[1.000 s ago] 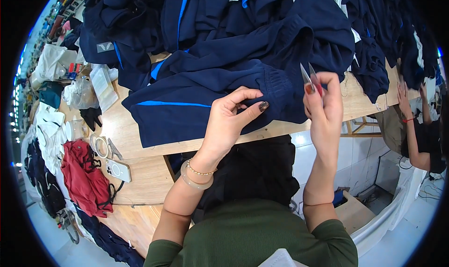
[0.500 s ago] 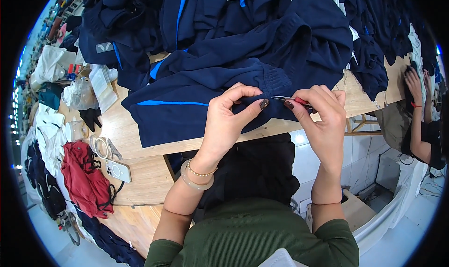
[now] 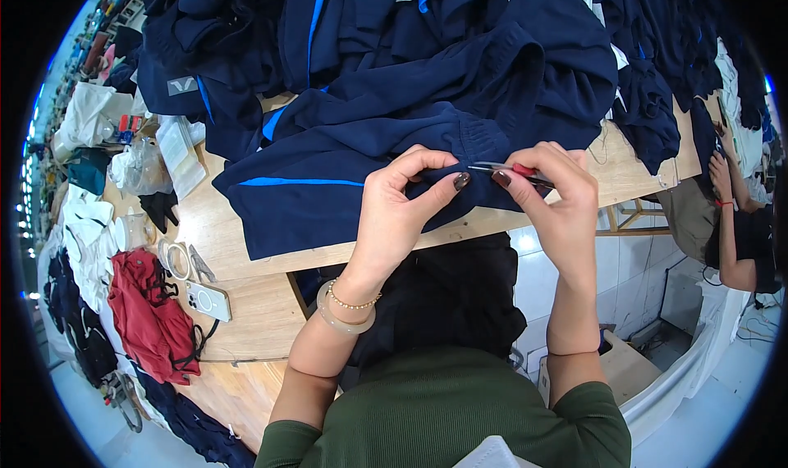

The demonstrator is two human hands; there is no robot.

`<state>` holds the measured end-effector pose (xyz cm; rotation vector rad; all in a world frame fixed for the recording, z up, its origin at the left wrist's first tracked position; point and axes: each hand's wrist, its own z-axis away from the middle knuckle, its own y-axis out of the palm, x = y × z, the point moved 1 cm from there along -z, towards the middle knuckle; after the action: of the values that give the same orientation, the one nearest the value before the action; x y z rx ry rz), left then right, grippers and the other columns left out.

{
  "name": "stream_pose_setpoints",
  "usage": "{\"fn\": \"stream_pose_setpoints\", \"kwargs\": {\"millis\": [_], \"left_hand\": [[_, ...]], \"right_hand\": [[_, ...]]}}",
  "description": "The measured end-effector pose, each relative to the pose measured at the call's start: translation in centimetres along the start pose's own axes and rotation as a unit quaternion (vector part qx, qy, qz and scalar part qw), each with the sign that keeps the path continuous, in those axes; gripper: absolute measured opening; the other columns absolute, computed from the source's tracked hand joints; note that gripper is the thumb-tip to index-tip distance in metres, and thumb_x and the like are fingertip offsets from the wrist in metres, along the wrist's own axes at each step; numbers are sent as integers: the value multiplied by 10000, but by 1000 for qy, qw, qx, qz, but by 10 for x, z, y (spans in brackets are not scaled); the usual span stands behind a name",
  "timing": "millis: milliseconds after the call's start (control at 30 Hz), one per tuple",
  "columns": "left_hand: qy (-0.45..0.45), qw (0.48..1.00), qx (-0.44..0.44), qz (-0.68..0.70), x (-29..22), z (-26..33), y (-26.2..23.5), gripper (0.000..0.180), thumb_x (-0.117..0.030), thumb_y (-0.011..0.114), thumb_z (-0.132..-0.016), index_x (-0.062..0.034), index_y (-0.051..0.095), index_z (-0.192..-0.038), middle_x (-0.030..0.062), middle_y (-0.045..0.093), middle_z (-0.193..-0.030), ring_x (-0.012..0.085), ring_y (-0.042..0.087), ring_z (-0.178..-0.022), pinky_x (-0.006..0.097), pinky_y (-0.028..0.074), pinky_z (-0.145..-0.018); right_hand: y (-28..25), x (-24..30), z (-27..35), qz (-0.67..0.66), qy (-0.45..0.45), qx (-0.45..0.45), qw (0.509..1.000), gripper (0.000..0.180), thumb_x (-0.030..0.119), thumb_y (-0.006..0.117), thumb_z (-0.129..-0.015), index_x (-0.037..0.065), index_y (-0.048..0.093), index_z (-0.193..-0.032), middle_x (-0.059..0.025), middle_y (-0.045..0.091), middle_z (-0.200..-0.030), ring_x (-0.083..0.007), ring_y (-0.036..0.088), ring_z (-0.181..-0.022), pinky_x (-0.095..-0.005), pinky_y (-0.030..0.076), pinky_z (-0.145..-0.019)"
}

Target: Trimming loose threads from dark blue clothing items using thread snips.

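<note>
Navy shorts [image 3: 300, 214] with a bright blue side stripe lie across the table's near edge, their gathered elastic waistband [image 3: 483, 138] toward the right. My left hand [image 3: 402, 197] pinches a fold of the fabric between thumb and fingers just below the gathers. In my right hand [image 3: 558, 193] is a pair of small scissors [image 3: 525, 171] with red on the handle. Their thin metal blades point left, with the tips at the fabric beside my left thumb. Whether the blades touch a thread is too small to tell.
More navy garments [image 3: 369, 25] are heaped behind the shorts. On the left of the wooden table [image 3: 246, 312] are a phone [image 3: 208, 301], a roll of tape [image 3: 177, 260] and a red bag [image 3: 152, 320]. At far right a co-worker's hand [image 3: 721, 177] handles dark cloth.
My right hand has moved a little to the left, bringing the scissor tips closer to my left thumb. My left hand stays nearly still. The co-worker's hands have shifted at the right.
</note>
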<state>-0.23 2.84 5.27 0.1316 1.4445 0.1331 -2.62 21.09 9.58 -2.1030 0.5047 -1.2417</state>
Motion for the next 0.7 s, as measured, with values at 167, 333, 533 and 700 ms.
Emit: {"fn": "stream_pose_setpoints", "kwargs": {"millis": [167,333,533,700], "left_hand": [[10,1000,9,14,-4,-8,-2,116,-20,691,-808,15,672,-917,-32,591,-819,26,467,-716,160,367,-634],[22,999,1,-25,-2,-12,-3,121,-49,691,-821,14,683,-924,-53,594,-791,3,438,-654,149,352,-588],[-45,995,-45,70,7,-9,-7,146,-69,692,-838,7,692,-964,-58,617,-786,-24,411,-611,129,326,-561],[-14,997,-27,70,-2,-11,-4,138,-58,678,-848,6,689,-970,-52,619,-813,-20,433,-635,128,334,-571]], "right_hand": [[29,-18,5,-414,212,-3,885,122,125,661,-858,19,638,-804,16,591,-735,-49,483,-642,-168,364,-607],[38,-30,9,-594,264,15,760,113,141,625,-884,30,625,-861,-5,590,-772,-49,474,-651,-186,355,-621],[10,-28,1,-414,211,-56,884,261,219,558,-945,3,623,-1076,-20,613,-865,-60,514,-755,-188,379,-684],[15,-13,2,-397,135,-66,905,367,-6,701,-772,7,619,-1130,-13,618,-970,-41,504,-775,-187,425,-632]]}}
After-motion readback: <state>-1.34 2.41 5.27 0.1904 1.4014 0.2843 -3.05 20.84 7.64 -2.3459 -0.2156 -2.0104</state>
